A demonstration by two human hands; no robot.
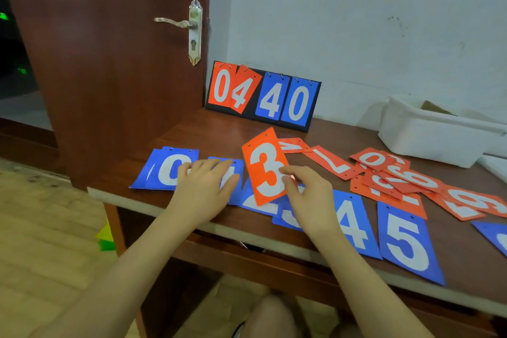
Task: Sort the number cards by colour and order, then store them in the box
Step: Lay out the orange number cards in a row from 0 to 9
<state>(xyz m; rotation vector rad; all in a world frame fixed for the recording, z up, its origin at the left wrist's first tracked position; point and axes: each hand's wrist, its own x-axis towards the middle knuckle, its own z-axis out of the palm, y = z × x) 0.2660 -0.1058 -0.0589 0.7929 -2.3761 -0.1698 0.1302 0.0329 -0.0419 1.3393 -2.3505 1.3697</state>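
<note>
My right hand [307, 195] pinches an orange card with a white 3 [264, 167] by its right edge, holding it tilted above the blue row. My left hand [204, 187] lies flat, fingers spread, on the blue cards near the blue 0 card [167, 170]. Blue cards run along the table's front edge: a partly hidden 2 [253, 204], the 4 [354, 228] and the 5 [408, 244]. Several orange cards [403, 178] lie in a loose pile to the right. A white box [428, 137] stands at the back right.
A scoreboard stand [263, 96] showing 04 in orange and 40 in blue leans against the wall at the table's back. A brown door with a metal handle [175, 22] stands open at the left. The wooden table [208, 129] ends just left of the blue 0.
</note>
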